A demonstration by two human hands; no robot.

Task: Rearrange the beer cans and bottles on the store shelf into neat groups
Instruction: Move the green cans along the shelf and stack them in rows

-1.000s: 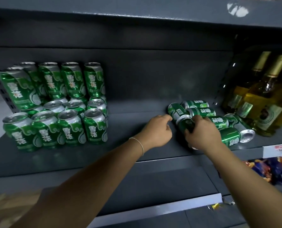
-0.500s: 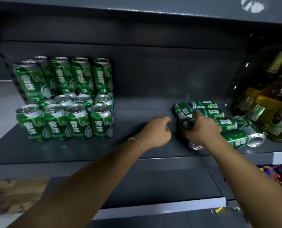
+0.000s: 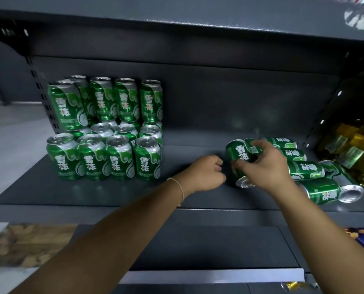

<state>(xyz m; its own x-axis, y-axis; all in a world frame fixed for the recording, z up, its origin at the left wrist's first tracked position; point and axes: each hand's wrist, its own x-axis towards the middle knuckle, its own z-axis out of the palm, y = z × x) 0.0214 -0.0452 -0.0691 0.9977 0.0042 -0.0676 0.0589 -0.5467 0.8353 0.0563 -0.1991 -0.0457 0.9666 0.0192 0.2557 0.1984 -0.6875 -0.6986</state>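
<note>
Green beer cans stand in a neat stacked group (image 3: pixel 104 128) at the left of the grey shelf (image 3: pixel 91 194). On the right lies a loose pile of tipped cans (image 3: pixel 317 179). My right hand (image 3: pixel 266 166) grips one green can (image 3: pixel 238 155) from that pile, lifted and tilted, its silver end pointing down toward me. A second can seems to lie under the same hand; its silver end shows at the palm's lower edge. My left hand (image 3: pixel 204 175) hovers just left of the held can with fingers curled, holding nothing.
Yellow glass bottles (image 3: pixel 351 141) stand at the far right behind a perforated divider. The shelf above (image 3: pixel 176 28) hangs low over the cans. A lower shelf (image 3: pixel 198 247) juts out beneath, with packaged goods at its left and right ends.
My right hand has raised and tilted a can out of the pile. The left hand stayed beside it. The view shifted left, so everything sits further right.
</note>
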